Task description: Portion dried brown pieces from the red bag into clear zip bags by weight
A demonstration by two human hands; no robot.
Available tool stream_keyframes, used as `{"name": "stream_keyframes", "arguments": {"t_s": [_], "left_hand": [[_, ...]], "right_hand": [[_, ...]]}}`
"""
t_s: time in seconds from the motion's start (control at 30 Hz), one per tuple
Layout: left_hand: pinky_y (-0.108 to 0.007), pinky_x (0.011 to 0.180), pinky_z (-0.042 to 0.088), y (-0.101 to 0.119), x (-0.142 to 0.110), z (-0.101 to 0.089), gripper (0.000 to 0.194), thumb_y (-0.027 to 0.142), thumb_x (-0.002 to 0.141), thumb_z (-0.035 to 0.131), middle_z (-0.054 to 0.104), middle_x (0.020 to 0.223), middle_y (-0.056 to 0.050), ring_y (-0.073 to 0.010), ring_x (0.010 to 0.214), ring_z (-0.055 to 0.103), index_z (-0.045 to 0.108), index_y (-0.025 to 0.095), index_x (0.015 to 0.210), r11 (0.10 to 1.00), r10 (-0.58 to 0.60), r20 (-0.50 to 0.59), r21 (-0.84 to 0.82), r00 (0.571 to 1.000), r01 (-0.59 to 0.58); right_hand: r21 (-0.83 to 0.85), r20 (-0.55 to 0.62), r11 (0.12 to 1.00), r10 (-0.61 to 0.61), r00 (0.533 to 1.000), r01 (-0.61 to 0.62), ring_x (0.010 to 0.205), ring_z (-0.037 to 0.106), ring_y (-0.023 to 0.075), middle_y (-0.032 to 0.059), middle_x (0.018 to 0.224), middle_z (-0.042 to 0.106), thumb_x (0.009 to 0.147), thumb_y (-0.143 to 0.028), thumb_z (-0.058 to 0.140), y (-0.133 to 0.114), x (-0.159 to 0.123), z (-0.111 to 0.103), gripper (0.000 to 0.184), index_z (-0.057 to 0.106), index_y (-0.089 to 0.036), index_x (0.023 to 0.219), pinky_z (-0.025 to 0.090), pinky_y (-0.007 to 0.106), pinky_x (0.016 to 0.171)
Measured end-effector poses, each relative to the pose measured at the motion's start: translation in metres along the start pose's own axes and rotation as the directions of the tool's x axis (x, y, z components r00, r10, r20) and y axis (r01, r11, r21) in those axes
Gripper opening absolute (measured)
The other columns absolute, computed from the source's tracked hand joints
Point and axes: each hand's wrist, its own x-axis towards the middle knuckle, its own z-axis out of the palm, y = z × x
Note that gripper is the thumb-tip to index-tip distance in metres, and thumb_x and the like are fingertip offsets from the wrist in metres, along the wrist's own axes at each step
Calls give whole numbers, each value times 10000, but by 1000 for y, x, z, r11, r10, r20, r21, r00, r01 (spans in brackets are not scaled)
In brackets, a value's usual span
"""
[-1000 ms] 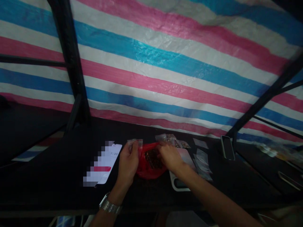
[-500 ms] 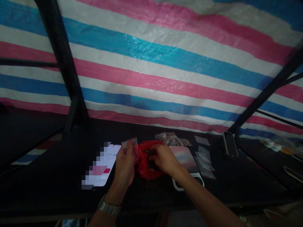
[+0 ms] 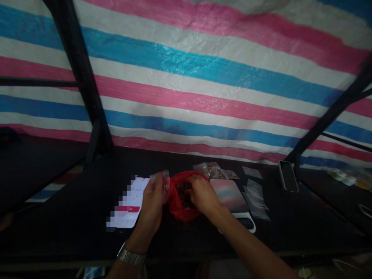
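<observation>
Fingers (image 3: 194, 185) of right hand (image 3: 203, 195) deeper than before in red bag (image 3: 181, 205); left hand (image 3: 152, 201) still pinching clear pouch (image 3: 162, 179).

backdrop: pink-blue-white striped tarp (image 3: 203, 77) | frame: black poles (image 3: 78, 77) | surface: dark table (image 3: 72, 217) | light: dim

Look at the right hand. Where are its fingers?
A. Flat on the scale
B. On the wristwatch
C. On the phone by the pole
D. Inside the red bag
D: the right hand has its fingers down in the open red bag, among the dark bits inside.
</observation>
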Motion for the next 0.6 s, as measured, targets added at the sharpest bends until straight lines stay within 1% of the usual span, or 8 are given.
{"name": "stream_keyframes", "arguments": {"t_s": [0.07,0.23,0.4,0.47,0.5,0.53,0.57,0.6], "left_hand": [[-208,613,542,2,-1,1,203,368,959,723,744,773,8,-119,642,677,707,166,947,1000,9,-4,1,1000,-9],[-259,667,569,8,-7,7,149,283,1004,635,755,818,-23,-145,678,698,702,160,954,996,-68,57,-54,996,71],[-250,674,524,6,0,3,192,325,1020,608,713,782,6,-129,657,648,678,172,926,1000,-19,-7,-14,1000,19],[-256,711,511,4,4,-2,212,381,1011,628,698,793,19,-136,703,640,677,187,941,996,69,-45,61,997,-66],[-271,749,511,4,5,-5,222,409,999,644,700,821,17,-149,750,648,680,194,957,980,155,-54,138,986,-146],[-293,801,513,5,5,-8,234,434,984,661,709,869,9,-167,817,661,683,202,981,939,266,-45,237,963,-248],[-321,862,513,6,4,-11,252,456,967,676,720,932,-5,-192,898,673,685,209,1009,869,390,-20,340,921,-361],[-354,925,507,6,1,-13,275,474,955,684,727,1003,-22,-218,982,678,683,214,1045,774,511,14,427,860,-467]], "right_hand": [[44,-8,999,-8,1000,8,1237,697,266,135,1272,771,888,-57,688,-1,1,3,321,771,-172,1176,484,325,1049],[207,-37,978,-4,999,11,1170,737,269,121,1192,808,814,45,647,1,4,9,383,794,-176,1090,522,322,973],[389,-30,921,5,1000,7,1021,779,236,64,1073,839,808,-9,736,6,6,9,282,801,-192,1013,556,308,907],[450,-32,893,28,999,-11,987,784,233,66,1059,839,822,-48,753,10,6,9,249,792,-176,1031,574,319,895],[475,-35,880,41,999,-19,986,784,234,73,1067,837,831,-66,752,12,6,9,243,785,-166,1050,581,326,894],[497,-39,867,51,998,-24,993,783,235,78,1082,833,840,-84,751,15,5,9,245,778,-160,1072,585,332,898],[515,-44,857,57,997,-26,1007,781,237,81,1096,830,845,-101,753,17,3,9,250,771,-157,1088,587,337,908],[528,-49,849,62,997,-27,1025,778,240,83,1109,827,846,-115,757,19,1,8,256,765,-157,1099,586,344,925]]}}
